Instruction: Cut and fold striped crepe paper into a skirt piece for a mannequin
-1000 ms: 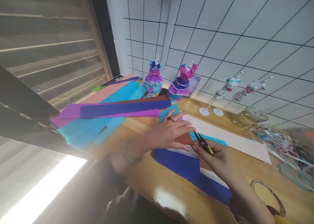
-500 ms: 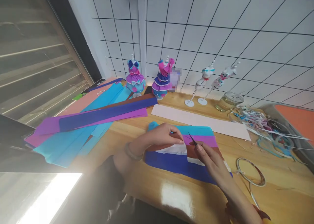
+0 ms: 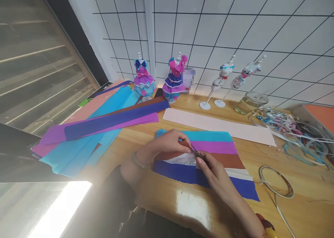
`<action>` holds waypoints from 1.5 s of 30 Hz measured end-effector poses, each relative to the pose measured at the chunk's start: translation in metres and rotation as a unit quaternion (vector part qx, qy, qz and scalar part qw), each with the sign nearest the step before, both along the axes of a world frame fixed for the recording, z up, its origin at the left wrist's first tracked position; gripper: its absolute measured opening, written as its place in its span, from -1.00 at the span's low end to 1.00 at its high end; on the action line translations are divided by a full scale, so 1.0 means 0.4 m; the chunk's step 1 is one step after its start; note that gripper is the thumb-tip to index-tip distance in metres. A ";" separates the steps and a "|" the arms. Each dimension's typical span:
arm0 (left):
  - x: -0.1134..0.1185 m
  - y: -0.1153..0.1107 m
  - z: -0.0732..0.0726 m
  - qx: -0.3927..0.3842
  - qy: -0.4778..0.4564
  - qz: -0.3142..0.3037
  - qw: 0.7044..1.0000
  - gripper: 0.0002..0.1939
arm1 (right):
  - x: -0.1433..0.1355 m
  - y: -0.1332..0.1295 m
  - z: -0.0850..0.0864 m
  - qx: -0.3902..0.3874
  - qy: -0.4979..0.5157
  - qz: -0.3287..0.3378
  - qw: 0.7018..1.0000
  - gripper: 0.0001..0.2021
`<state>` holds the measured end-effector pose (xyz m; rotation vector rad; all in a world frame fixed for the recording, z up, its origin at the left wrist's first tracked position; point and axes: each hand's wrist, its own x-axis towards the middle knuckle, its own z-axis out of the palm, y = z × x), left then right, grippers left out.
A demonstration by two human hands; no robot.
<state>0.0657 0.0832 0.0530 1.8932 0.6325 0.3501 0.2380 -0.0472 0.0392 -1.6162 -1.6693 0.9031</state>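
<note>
Over layered sheets of coloured paper, my left hand [image 3: 173, 140] is pinched closed; whatever lies between its fingertips is too small to make out. My right hand [image 3: 215, 166] grips a pair of small dark scissors [image 3: 196, 152], their pointed tip at the left fingertips. Beneath both hands the stack shows a turquoise band [image 3: 211, 136], a purple band [image 3: 214, 147], a brown band [image 3: 229, 159], white edges, and a dark blue sheet [image 3: 174, 172] nearest me. My hands cover part of the stack.
Behind lies a pale pink strip [image 3: 219, 126]. Blue and purple paper strips [image 3: 109, 123] spread leftward. Two dressed mini mannequins [image 3: 144, 79] and two patterned ones [image 3: 223, 76] stand along the wall. To the right are a glass jar [image 3: 250, 103], tangled ribbons [image 3: 287, 126] and a coil [image 3: 276, 182].
My right hand has moved left, bringing the scissors' tip to my left fingertips. More of the paper's right side now shows. My left hand stays pinched; the view has shifted slightly.
</note>
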 end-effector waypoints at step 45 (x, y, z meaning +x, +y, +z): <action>-0.012 0.003 -0.007 -0.040 -0.018 -0.027 0.999 -0.82 | -0.002 0.008 -0.029 0.078 -0.074 -0.003 0.994 -0.71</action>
